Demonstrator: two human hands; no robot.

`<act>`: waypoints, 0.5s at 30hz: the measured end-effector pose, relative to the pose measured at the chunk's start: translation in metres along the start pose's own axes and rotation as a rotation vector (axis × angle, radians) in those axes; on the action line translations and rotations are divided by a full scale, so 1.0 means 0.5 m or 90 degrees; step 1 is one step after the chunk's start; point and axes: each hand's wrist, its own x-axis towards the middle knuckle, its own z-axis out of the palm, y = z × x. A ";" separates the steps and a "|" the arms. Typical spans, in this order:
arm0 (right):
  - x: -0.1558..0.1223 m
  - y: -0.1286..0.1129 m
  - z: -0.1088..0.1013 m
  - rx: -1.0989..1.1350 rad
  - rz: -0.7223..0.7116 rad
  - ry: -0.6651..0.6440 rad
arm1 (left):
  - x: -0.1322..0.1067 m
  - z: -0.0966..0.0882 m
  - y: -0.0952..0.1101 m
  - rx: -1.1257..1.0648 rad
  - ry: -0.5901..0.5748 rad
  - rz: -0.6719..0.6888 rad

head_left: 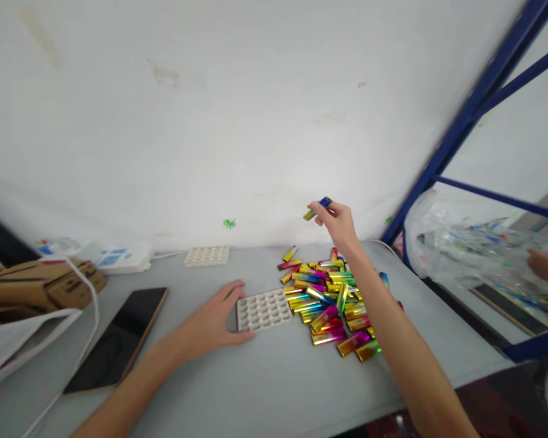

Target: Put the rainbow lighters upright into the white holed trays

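Note:
My right hand (338,225) is raised above the pile, pinching a lighter (317,208) with a shiny blue and gold body. A pale tray (265,309) with rows of small slots lies on the table to the left of the pile. My left hand (217,319) grips the tray's left end, thumb at the near corner and fingers at the far corner. Its slots look unfilled. Beside it is a loose heap of metallic lighters (325,298) in gold, red, purple, blue and green, partly hidden by my right forearm.
A second pale slotted tray (207,256) lies by the wall. To the left are a dark phone (119,337), a white cable (94,298), a cardboard box (50,283) and a white box (123,258). A blue metal frame (454,131) stands right, with a plastic bag (475,243) and another person's hand (545,264) beyond.

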 end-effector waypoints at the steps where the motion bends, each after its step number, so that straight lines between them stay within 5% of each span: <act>1: -0.032 -0.010 0.009 0.002 0.026 -0.036 | 0.004 -0.002 0.005 -0.005 -0.002 -0.005; 8: -0.244 -0.040 0.114 0.128 0.217 -0.320 | 0.015 -0.008 0.030 -0.023 0.012 0.005; 15: -0.301 -0.018 0.188 0.151 0.287 -0.254 | 0.014 -0.004 0.028 -0.016 0.035 0.004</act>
